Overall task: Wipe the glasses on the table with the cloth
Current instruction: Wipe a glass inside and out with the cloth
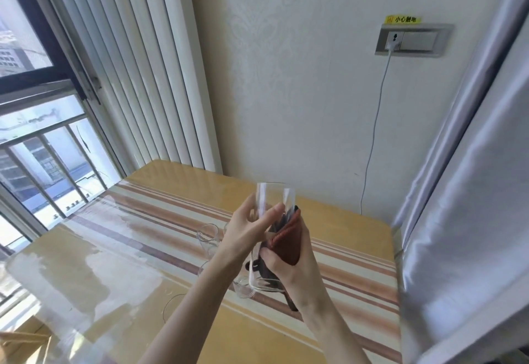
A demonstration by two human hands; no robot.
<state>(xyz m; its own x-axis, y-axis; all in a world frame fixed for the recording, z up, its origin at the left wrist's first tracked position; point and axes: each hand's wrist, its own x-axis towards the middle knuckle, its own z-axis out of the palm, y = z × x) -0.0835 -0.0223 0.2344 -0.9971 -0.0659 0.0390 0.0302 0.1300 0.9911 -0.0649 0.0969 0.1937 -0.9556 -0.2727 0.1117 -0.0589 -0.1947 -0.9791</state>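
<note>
I hold a tall clear glass (274, 194) upright in the air above the table (114, 263). My left hand (246, 232) grips its left side around the middle. My right hand (289, 269) presses a reddish-brown cloth (286, 243) against the glass's right side, and part of the cloth hangs down below my wrist. Other clear glasses stand on the table behind my hands: one (208, 234) to the left, a small one (243, 287) below the held glass, and more that my arms partly hide.
The table carries a striped runner under a clear cover. A window with railings is at the left, vertical blinds (143, 63) behind. A wall socket (412, 40) with a white cable hangs at the back right. A grey curtain (472, 163) borders the table's right edge.
</note>
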